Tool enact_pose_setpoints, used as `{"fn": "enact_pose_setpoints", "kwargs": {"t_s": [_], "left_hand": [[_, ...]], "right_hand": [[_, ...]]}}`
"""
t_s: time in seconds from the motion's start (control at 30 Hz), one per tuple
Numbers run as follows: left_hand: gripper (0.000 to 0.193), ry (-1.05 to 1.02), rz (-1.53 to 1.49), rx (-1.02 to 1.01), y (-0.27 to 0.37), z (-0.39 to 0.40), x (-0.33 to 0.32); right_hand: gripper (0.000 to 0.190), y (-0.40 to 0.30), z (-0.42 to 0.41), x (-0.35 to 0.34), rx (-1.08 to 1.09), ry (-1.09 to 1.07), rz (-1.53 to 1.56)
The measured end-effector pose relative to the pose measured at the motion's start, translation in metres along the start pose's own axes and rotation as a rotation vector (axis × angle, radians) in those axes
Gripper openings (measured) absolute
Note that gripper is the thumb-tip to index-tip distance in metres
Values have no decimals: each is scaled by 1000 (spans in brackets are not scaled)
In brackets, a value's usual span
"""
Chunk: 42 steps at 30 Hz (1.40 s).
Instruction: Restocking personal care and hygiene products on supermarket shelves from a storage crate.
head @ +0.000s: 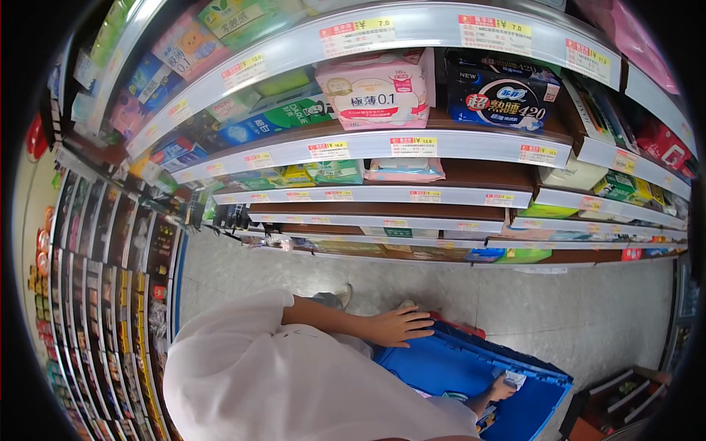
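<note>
A blue plastic crate (441, 361) with a folded lid stands on the floor before me. My left hand (401, 326) rests with its fingers spread on the crate's upper rim, holding nothing. Down inside the crate, my right hand (501, 387) grips a small white item (515, 379) near the far wall; what it is cannot be told. Several small packages lie in the crate below my right arm, largely hidden by the arm and my white shirt.
Store shelves (353, 195) curve across the top, bearing a pink sanitary pad pack (375, 93), a dark blue pad pack (496, 96) and toothpaste boxes. Another stocked rack (105, 308) runs along the left. A brown shelf unit (623, 394) stands right of the crate. Something red shows behind the crate.
</note>
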State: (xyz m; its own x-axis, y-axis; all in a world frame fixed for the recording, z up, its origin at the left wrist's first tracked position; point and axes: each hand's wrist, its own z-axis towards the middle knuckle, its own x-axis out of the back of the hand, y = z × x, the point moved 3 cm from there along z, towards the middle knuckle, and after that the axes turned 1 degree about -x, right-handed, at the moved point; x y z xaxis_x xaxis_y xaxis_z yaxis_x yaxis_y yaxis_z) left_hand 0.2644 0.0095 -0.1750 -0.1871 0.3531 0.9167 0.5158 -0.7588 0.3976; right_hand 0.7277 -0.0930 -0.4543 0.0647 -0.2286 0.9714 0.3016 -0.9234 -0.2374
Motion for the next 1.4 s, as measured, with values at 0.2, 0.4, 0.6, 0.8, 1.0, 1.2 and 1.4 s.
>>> {"fn": "enact_pose_setpoints", "kwargs": {"t_s": [0.2, 0.4, 0.6, 0.8, 1.0, 1.2, 1.4], "left_hand": [[66, -16, -2, 30, 1, 5, -5], [66, -24, -9, 17, 0, 7, -3], [66, -31, -19, 4, -2, 2, -4], [62, 60, -163, -53, -9, -10, 3], [39, 216, -467, -1, -29, -42, 38], [32, 208, -1174, 195, -28, -81, 95], [44, 45, -2233, -11, -19, -141, 163]], "right_hand": [[77, 12, 49, -36, -13, 79, 348], [82, 12, 39, -36, -259, -176, 316], [87, -13, -58, -25, -130, -347, 213], [75, -33, -161, 52, 130, -506, 318], [57, -80, -147, 215, 228, -1073, 734], [77, -234, -217, 359, 409, -1290, 1477], [85, -406, -385, 447, 1322, -1458, 1213]]}}
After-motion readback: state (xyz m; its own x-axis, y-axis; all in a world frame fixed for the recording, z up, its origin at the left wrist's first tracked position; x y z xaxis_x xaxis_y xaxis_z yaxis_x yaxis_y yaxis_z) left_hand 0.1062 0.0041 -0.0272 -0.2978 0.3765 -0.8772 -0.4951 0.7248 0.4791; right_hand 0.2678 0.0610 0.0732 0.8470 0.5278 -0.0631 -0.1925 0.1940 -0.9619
